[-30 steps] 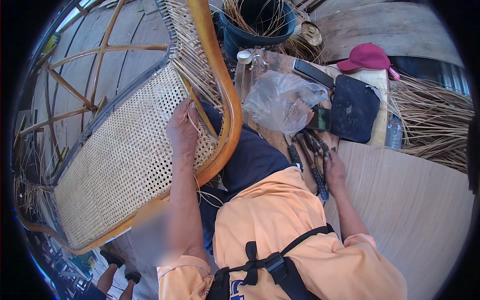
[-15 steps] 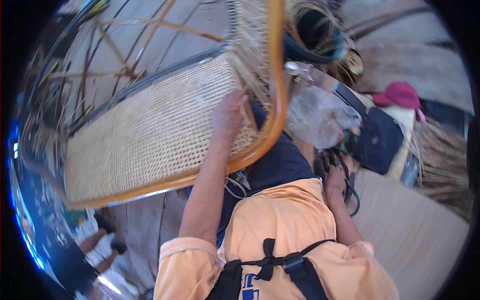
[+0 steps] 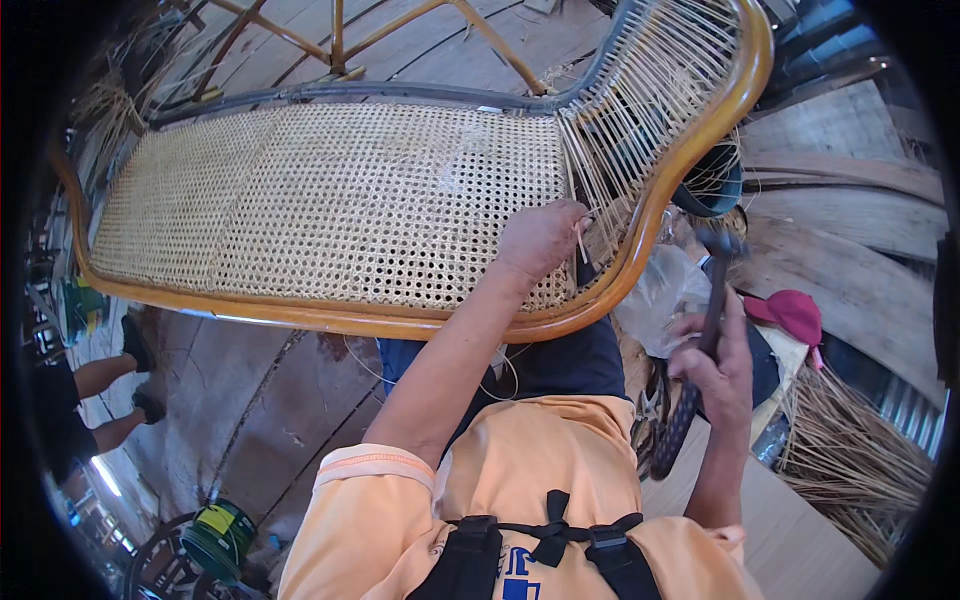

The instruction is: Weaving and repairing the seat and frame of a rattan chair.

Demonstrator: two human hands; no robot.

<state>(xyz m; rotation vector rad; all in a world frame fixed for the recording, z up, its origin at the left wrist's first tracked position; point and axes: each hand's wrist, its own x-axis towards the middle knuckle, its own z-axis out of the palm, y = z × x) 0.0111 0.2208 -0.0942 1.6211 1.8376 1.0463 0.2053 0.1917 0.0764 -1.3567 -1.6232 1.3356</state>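
Note:
Across my lap lies a rattan seat frame with a woven cane panel (image 3: 330,205) and a glossy orange-brown rim (image 3: 400,322). My left hand (image 3: 543,238) rests on the panel's right end, its fingers pinched at the edge where loose cane strands (image 3: 655,95) run up the curved side. A short pale strip sticks out by those fingers; exactly what they grip is hidden. My right hand (image 3: 722,365), to the right of the frame, is closed around the dark handle of a hammer (image 3: 714,325). The hammer stands upright, its head blurred at the top.
Beyond the rim at right are a clear plastic bag (image 3: 665,290), a dark green bucket (image 3: 715,185), a pink cap (image 3: 790,317) and a bundle of cane strips (image 3: 850,440). At lower left stands a green bucket (image 3: 218,538); another person's legs (image 3: 110,375) show at the left.
My right hand has come up from the items beside me with the hammer in it. My left hand stays at the panel's right end. The view has swung, showing more of the panel.

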